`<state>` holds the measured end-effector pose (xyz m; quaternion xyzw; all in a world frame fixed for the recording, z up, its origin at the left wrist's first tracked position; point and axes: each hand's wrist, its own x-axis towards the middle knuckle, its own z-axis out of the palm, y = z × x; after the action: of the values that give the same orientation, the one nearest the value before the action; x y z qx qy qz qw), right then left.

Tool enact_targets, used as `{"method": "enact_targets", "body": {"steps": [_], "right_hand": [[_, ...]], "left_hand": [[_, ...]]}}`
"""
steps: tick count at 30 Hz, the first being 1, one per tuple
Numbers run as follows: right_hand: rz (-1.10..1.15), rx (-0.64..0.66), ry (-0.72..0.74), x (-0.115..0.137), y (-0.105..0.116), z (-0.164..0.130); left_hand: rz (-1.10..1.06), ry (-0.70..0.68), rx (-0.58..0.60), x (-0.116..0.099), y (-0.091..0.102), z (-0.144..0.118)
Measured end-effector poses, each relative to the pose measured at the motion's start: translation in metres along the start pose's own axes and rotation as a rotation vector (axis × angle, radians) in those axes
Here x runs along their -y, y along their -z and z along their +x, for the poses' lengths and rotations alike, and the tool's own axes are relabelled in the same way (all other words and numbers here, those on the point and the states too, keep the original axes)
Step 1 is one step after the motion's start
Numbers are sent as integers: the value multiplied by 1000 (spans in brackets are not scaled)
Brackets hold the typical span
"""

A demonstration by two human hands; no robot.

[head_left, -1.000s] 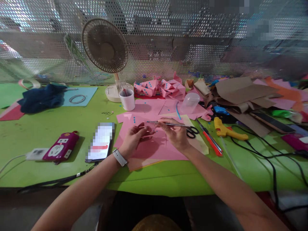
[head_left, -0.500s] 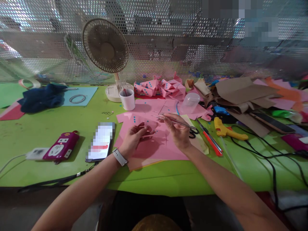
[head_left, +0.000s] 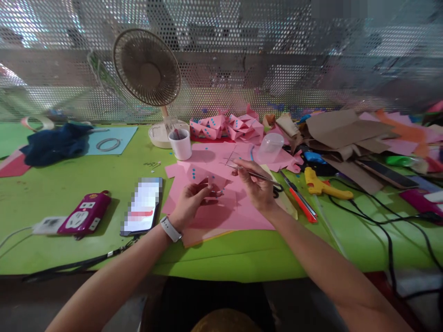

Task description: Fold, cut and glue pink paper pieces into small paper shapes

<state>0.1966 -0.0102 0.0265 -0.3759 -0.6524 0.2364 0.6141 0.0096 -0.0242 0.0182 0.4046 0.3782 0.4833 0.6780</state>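
From where I stand, the person's left hand (head_left: 192, 200) hangs just over a large pink sheet (head_left: 224, 219) on the green table (head_left: 249, 258). Its thumb and fingertips curl close together beside some small blue dots; whether they are pinching anything, I can't tell, as it is too small to make out. A pale watch (head_left: 170, 229) circles that wrist.

The right hand (head_left: 258, 189) has its thumb and fingers clamped on a pair of metal tweezers (head_left: 258, 174). The tweezers' tips stand apart above the pink paper, pointing toward the far left, near the left hand but not touching it.

Partly hidden behind the right hand are black scissor handles (head_left: 278, 189), and to the right lie a red cutter (head_left: 304, 205) and a yellow glue gun (head_left: 325, 186). A white cup (head_left: 181, 146) stands beyond the left hand, close to the fan (head_left: 148, 69). Past the sheet sit folded pink shapes (head_left: 244, 127) with blue dots, and near them a clear tub (head_left: 271, 146). A phone (head_left: 141, 207) lies left of the sheet.
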Motion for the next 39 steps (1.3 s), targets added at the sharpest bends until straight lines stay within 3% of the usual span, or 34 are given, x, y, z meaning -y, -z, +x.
{"method": "enact_targets", "body": {"steps": [2,8,16,21,39], "right_hand": [[21,7,-13,-2,-1,0],[-6,209,-155,-6,-6,-1],[-21,236,-151,0,-12,-8],[-3,258,-131,2,-12,-10],[-1,271,-142,-2,-13,-10]], "left_hand": [[-7,-3,1,0,0,0],[-3,1,25,-2,0,-2],[121,-19,18,-1,0,0],[173,-135,7,0,3,1],[42,-268,0,2,1,5]]}}
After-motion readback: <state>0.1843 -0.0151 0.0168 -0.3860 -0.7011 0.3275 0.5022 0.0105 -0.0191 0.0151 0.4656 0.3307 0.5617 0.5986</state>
